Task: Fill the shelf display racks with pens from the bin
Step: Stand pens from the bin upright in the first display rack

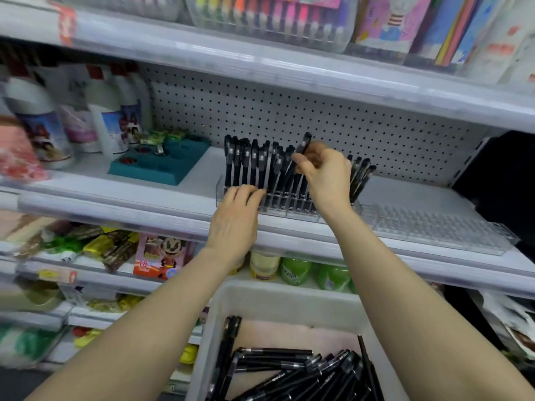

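The right hand pinched one black pen between thumb and curled fingers. The pen was tilted, cap up, above the clear rack. The left hand lay with its fingers nearly straight, their tips touching the lower ends of the standing pens at the rack's front left. About a dozen of these stood upright in the rack, though blur prevented a firmer count. Some four leaning pens showed just right of the right hand. A second clear rack sat beside the first, to its right. Below, between the forearms, one white bin held a loose pile of pens, well over a dozen. Both racks sat on a white shelf backed by pegboard. A teal tray and several white bottles stood to the left. Marker sets lined the shelf above, and green bottles the one below.
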Available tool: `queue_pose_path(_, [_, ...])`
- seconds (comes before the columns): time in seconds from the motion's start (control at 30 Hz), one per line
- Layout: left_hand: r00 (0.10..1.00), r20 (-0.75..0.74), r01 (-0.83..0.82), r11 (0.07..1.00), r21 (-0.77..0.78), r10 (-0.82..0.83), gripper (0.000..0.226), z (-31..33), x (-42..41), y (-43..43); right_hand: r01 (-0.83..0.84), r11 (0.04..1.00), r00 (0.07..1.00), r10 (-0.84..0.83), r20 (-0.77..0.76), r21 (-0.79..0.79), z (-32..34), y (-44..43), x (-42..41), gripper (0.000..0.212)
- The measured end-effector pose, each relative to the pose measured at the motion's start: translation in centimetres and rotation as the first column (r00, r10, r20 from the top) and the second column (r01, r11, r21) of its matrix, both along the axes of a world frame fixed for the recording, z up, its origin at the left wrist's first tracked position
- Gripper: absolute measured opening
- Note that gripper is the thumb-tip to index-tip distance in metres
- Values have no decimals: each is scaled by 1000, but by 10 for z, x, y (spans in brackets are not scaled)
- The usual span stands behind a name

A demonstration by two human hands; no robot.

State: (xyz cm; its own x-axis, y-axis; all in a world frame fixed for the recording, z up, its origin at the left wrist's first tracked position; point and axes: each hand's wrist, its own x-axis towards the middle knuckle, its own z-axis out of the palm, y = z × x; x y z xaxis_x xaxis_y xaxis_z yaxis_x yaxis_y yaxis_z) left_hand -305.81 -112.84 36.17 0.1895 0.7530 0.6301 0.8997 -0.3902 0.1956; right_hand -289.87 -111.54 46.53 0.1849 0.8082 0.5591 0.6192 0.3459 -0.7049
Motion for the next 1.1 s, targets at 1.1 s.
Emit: queue_pose_path(1.1, [1000, 6, 12, 999, -37, -12, 63, -1, 1, -2, 70, 985, 977, -35, 211, -158, -39, 7, -14, 20])
